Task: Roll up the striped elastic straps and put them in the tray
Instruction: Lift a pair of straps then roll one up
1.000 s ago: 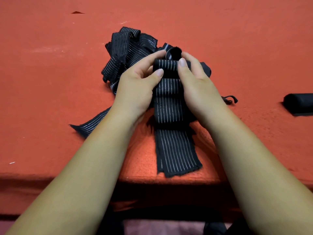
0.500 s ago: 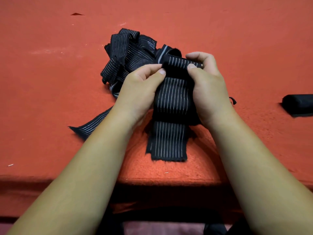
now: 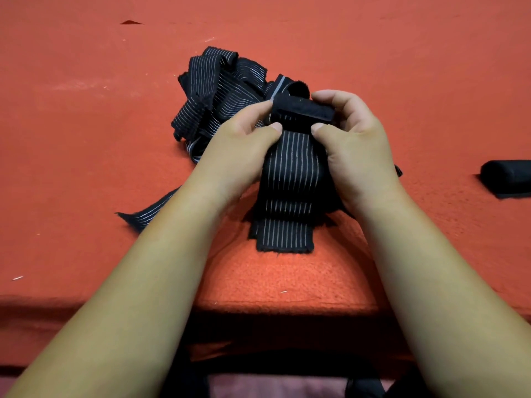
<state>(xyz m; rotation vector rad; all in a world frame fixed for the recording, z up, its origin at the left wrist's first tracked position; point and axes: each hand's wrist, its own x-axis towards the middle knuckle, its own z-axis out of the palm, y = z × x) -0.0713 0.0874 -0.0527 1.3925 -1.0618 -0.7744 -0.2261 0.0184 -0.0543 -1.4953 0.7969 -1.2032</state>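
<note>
Shorter now, the striped strap (image 3: 287, 179) lies on the red table (image 3: 86, 168), its tail drawn up toward my grip. My left hand (image 3: 238, 149) and right hand (image 3: 356, 147) both pinch its rolled top, just before the tangled pile (image 3: 218, 90).

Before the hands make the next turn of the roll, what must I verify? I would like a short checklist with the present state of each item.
1. Grip of the left hand on the roll: ok, thumb and fingers pinch its left end.
2. Grip of the right hand: ok, fingers curl over the right end.
3. The free tail lies flat, pointing toward the person: ok.
4. Tail clear of the pile: cannot tell, the hands hide that area.
5. Roll edges even: cannot tell.
6. The tray in view: not ok, none shows; only a dark bundle lies at the right.
</note>
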